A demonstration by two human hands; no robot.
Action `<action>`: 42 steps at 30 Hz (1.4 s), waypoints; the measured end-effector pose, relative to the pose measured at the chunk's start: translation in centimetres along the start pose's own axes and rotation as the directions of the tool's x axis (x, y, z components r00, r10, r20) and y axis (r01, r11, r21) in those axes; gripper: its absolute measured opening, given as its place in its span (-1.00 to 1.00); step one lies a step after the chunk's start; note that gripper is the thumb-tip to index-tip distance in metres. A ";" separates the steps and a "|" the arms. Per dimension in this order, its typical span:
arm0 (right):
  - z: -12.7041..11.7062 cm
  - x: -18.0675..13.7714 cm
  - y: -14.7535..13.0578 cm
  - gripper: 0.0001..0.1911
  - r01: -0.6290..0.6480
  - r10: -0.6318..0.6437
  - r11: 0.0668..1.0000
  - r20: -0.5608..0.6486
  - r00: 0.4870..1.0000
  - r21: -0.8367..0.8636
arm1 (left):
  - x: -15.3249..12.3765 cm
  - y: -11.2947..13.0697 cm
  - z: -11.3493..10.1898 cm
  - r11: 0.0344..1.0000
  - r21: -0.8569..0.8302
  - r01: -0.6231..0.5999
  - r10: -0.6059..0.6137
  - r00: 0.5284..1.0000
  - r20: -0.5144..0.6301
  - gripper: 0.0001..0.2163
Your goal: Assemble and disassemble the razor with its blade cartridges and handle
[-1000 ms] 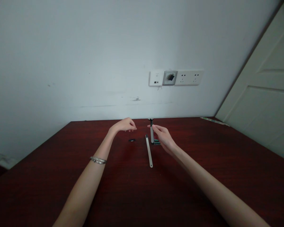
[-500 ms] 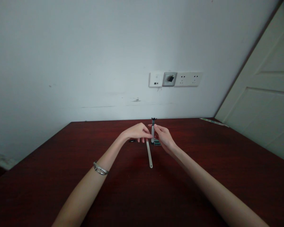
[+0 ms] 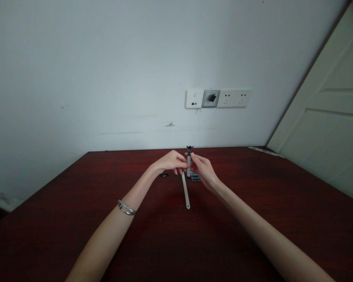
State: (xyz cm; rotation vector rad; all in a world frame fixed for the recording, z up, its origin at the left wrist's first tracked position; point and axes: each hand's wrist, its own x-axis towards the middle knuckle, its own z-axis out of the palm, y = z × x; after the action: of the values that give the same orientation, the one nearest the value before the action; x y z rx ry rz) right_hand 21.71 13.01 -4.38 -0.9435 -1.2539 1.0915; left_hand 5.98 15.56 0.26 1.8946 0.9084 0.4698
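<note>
A slim upright tool (image 3: 188,166) with a light grey handle and a black T-shaped head stands between my hands; its exact kind is too small to tell. My right hand (image 3: 203,169) pinches its upper part between thumb and fingers. From the other side, my left hand (image 3: 173,161) has its fingertips closed on the handle lower down. Below the left fingers lies a long pale strip (image 3: 186,192) with a hole in its near end. A small dark, striped item (image 3: 195,177) is partly hidden behind my right hand.
A small black object (image 3: 164,175) lies under my left wrist on the dark red table (image 3: 176,246). A thin patterned strip (image 3: 266,151) is at the back right. Behind are a white wall with sockets (image 3: 233,98) and a pale door (image 3: 329,129) at right.
The upright tool has shifted slightly left in my hands. My left hand has risen a little, and its fingers have moved slightly up the handle.
</note>
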 end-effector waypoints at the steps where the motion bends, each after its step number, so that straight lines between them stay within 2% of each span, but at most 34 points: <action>1: -0.2 0.0 -0.1 -0.46 0.004 -0.004 0.999 -0.007 1.000 -0.043 | -0.2 0.0 -0.4 1.000 0.006 0.011 -0.011 1.000 -0.003 -0.74; 4: -1.0 0.0 0.0 -0.55 0.043 -0.045 0.935 0.005 0.999 -0.351 | -0.8 0.0 -1.8 0.999 0.025 0.038 -0.038 0.999 -0.023 -0.74; 6: -1.4 -0.2 0.3 -0.67 0.075 -0.034 0.814 0.081 0.996 -0.576 | -1.1 -0.1 -2.6 0.998 0.036 0.046 -0.045 0.998 -0.043 -0.73; 8: -1.3 -0.6 0.6 -0.76 0.126 -0.005 0.682 0.168 0.986 -0.721 | -1.3 -0.1 -3.3 0.998 0.044 0.047 -0.045 0.997 -0.066 -0.73; 11: -0.4 -1.6 0.8 -0.78 0.204 0.025 0.473 0.245 0.969 -0.857 | -1.4 -0.3 -3.8 0.998 0.038 0.046 -0.043 0.996 -0.080 -0.73; 14: 0.9 -2.8 0.9 -0.72 0.218 0.093 0.278 0.252 0.963 -0.935 | -1.2 -0.6 -3.9 0.999 0.023 0.045 -0.043 0.996 -0.078 -0.74; 17: 1.7 -3.6 1.1 -0.58 0.212 0.149 0.192 0.242 0.959 -0.958 | -1.1 -0.8 -3.9 0.998 0.021 0.051 -0.049 0.996 -0.081 -0.73; 20: 1.9 -3.9 1.4 -0.52 0.223 0.167 0.183 0.254 0.953 -0.958 | -1.0 -0.9 -3.9 0.998 0.022 0.054 -0.053 0.996 -0.075 -0.73; 29: 1.8 -3.7 2.1 -0.56 0.257 0.187 0.178 0.289 0.939 -0.950 | -0.8 -1.4 -4.0 0.999 0.001 0.052 -0.052 0.996 -0.078 -0.73; 33: 1.6 -3.4 1.7 -0.53 0.251 0.158 0.202 0.284 0.946 -0.947 | -1.0 -1.2 -4.0 1.000 0.003 0.008 -0.008 0.999 -0.049 -0.73; 35: 1.2 -3.1 0.8 -0.51 0.243 0.131 0.269 0.285 0.949 -0.932 | -1.2 -0.9 -4.1 1.000 0.013 -0.027 0.027 0.999 -0.034 -0.73; 40: -1.1 -1.8 -2.6 -0.44 0.174 0.084 0.569 0.267 0.960 -0.804 | -1.2 -0.5 -4.1 0.997 0.005 -0.078 0.078 0.995 -0.065 -0.74; 42: -2.2 -1.2 -4.0 -0.42 0.164 0.017 0.631 0.224 0.974 -0.758 | -0.9 -0.6 -4.0 0.993 0.004 -0.120 0.120 0.987 -0.106 -0.75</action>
State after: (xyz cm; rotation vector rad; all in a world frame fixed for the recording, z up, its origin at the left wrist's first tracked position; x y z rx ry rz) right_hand 24.36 10.99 -1.04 -1.4205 -2.0029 0.5506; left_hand 2.57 17.39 1.64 1.9440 0.8646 0.6486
